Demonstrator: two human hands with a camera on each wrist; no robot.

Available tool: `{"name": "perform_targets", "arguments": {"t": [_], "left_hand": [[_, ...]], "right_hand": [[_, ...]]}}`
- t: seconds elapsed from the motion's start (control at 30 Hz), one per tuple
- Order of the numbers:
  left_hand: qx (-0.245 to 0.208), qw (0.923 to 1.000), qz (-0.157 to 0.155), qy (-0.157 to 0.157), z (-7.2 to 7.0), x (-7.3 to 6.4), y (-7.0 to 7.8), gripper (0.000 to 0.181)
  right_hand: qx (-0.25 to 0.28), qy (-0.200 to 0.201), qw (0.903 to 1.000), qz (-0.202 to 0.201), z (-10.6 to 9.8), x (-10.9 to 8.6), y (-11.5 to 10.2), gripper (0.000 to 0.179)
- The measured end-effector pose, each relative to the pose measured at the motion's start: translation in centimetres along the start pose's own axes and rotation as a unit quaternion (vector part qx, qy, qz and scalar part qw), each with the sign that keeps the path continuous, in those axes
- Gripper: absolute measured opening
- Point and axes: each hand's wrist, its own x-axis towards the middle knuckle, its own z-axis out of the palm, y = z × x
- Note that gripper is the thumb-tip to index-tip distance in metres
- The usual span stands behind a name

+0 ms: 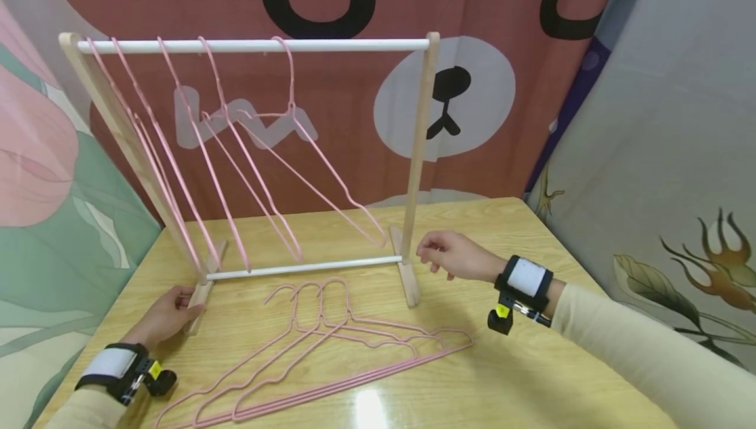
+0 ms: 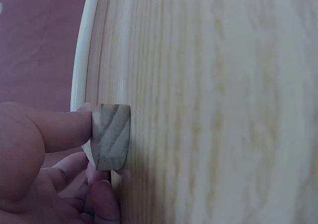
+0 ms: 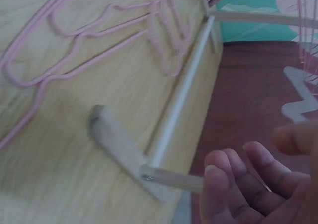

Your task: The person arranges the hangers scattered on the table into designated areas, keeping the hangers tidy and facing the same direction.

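Observation:
A small clothes rack point(image 1: 354, 44) with wooden posts and white bars stands on the table. Several pink hangers point(image 1: 338, 180) hang from its top bar, mostly toward the left. My left hand point(image 1: 162, 317) grips the front end of the rack's left wooden foot point(image 2: 113, 137), thumb on one side and fingers on the other. Beside the right post, my right hand point(image 1: 457, 255) is held in the air with loosely bent fingers and nothing in them. In the right wrist view, the right foot point(image 3: 117, 144) appears just past those fingers point(image 3: 266, 167).
Three pink hangers point(image 1: 321, 386) lie overlapping on the wooden table point(image 1: 520, 357) before the rack, hooks toward its lower bar point(image 1: 307, 267). A patterned curtain point(image 1: 490, 173) hangs close behind the table, and a pale floral cloth point(image 1: 661, 173) hangs at the right.

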Motion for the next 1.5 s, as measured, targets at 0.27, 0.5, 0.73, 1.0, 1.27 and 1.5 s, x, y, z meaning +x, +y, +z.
{"name": "perform_targets", "arguments": {"t": [0.27,0.5,0.73,1.0,1.27,1.5], "left_hand": [[-0.008,0.9999,0.008,0.004,0.1,-0.2,-0.3,0.049],[0.003,0.9999,0.01,0.01,0.1,-0.1,-0.3,0.048],[0.011,0.9996,0.021,0.015,-0.1,-0.1,0.3,0.048],[0.009,0.9998,0.013,0.013,-0.1,-0.1,0.2,0.048],[0.007,0.9997,0.021,0.013,0.0,-0.1,0.0,0.048],[0.006,0.9997,0.02,0.012,0.0,-0.2,-0.1,0.047]], "right_hand": [[-0.161,-0.036,0.9848,-0.054,1.5,-0.9,3.4,0.004],[-0.285,-0.067,0.9536,-0.07,4.0,-1.9,5.8,0.011],[-0.31,-0.078,0.9441,-0.079,5.5,-2.5,7.4,0.012],[-0.327,-0.084,0.9387,-0.071,6.0,-2.7,8.1,0.018],[-0.295,-0.091,0.947,-0.089,5.7,-3.2,8.3,0.015],[-0.211,-0.1,0.9684,-0.089,4.6,-3.3,9.0,0.006]]}}
